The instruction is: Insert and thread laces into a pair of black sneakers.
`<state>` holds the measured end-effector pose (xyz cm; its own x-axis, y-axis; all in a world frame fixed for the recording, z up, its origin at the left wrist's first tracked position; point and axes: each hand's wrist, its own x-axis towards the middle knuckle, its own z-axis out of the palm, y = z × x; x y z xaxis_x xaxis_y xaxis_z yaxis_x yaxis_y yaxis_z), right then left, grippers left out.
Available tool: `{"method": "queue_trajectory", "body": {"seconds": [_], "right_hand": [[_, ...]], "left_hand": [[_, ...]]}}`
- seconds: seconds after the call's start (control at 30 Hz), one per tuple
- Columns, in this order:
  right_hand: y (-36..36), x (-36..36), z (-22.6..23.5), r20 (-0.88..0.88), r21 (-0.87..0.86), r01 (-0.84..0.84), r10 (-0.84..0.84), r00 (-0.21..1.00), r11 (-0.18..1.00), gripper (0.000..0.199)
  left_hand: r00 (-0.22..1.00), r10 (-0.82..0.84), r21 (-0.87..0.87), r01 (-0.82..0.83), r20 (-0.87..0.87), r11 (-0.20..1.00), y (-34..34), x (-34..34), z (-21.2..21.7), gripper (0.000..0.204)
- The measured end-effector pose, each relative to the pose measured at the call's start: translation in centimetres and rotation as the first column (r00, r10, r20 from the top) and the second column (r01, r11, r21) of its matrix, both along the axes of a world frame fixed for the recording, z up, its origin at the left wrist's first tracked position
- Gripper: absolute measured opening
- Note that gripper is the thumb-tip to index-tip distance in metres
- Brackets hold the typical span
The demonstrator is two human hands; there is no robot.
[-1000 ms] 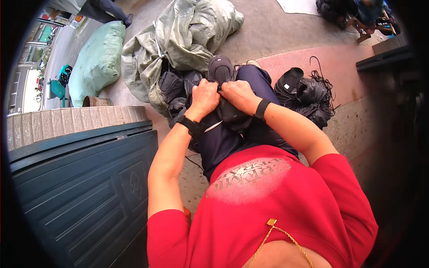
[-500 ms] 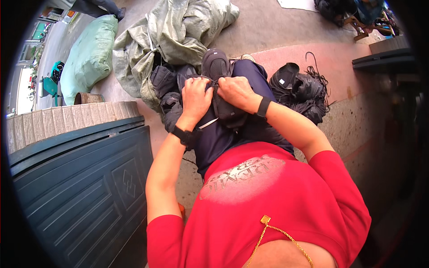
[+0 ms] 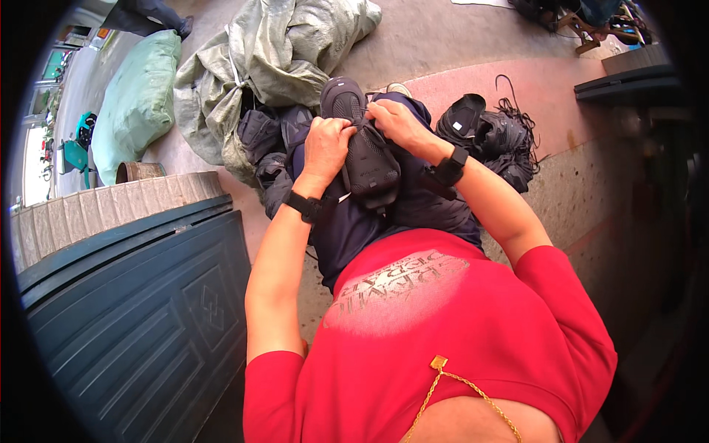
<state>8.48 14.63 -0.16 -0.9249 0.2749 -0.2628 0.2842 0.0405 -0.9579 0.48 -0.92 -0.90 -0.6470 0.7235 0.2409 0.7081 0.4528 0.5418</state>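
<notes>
Lap-held black mesh shoe (image 3: pixel 367 151)

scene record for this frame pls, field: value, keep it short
setting: person seated outdoors on paved ground, seen from above
left hand: grips the black shoe on the lap, near its laces
right hand: on the same shoe, fingers pinching at the lace area
wrists: black watch on left, black band on right
beside right arm: pile of black shoes and loose laces
ahead: grey-green sack, crumpled open
far left: pale green stuffed bag
near left: dark green panelled door
</notes>
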Motion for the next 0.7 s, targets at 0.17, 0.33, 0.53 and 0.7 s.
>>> {"method": "queue_trajectory", "body": {"seconds": [0.17, 0.33, 0.53, 0.7], "right_hand": [[-0.1, 1.2, 0.9, 0.123, -0.308, -0.016, 0.056, 0.991, 0.951, 0.024], [-2.4, 0.2, 0.6, -0.222, -0.258, -0.063, 0.005, 0.975, 0.964, 0.019], [-4.1, -1.2, -0.1, -0.279, -0.089, -0.13, 0.1, 0.955, 0.988, 0.022], [-5.1, -2.0, -0.2, -0.285, 0.184, -0.087, 0.138, 0.948, 0.979, 0.021]], "left_hand": [[0.994, 0.059, 0.029, -0.062, 0.09, 0.998, -0.4, 0.3, 1.6, 0.017], [0.817, 0.139, 0.279, -0.343, 0.559, 0.897, -1.6, 2.5, 4.1, 0.012], [0.617, 0.162, 0.225, -0.501, 0.77, 0.836, -2.5, 1.4, 3.9, 0.019], [0.589, 0.156, 0.244, -0.542, 0.793, 0.804, -2.9, 1.5, 3.2, 0.02]]}}
